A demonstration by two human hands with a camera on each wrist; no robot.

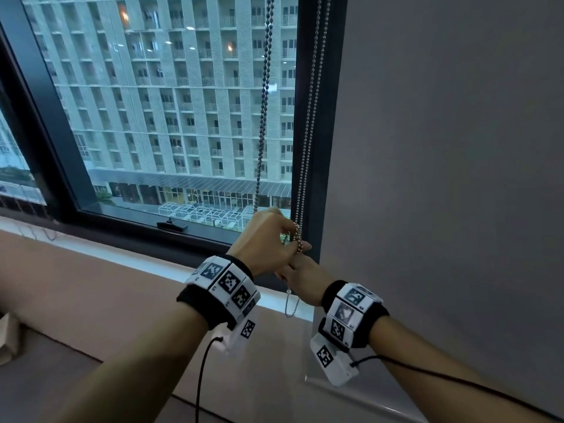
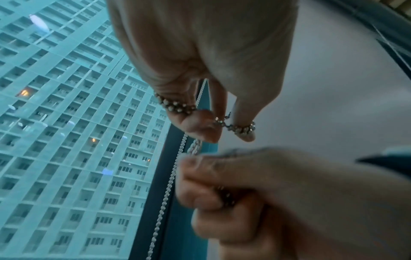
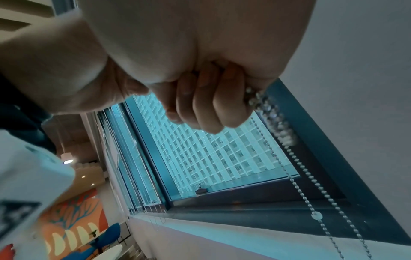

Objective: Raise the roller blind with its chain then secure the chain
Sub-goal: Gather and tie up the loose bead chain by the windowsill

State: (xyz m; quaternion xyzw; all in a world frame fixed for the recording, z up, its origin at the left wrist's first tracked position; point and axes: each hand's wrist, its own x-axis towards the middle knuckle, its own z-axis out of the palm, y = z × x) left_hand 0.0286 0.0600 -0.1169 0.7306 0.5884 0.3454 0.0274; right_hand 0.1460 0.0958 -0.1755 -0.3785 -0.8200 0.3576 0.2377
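Note:
A pale bead chain (image 1: 309,117) hangs in two strands along the dark window frame (image 1: 325,87), and a darker strand (image 1: 264,99) hangs in front of the glass. My left hand (image 1: 285,239) holds the chain with turns of beads (image 2: 177,106) wound round its fingers. Just beneath it my right hand (image 1: 300,271) grips the chain in a fist (image 3: 200,105), beads (image 3: 270,112) coming out beside its fingers. The loop's lower end (image 1: 291,305) dangles below my right hand, carrying a round connector (image 3: 316,215). The blind itself is out of sight above the glass.
A pale sill (image 1: 137,254) runs under the window, with a black latch (image 1: 172,225) on the lower frame. A grey wall (image 1: 442,148) fills the right side. A tower block shows through the glass (image 1: 171,102). Cables trail from both wristbands.

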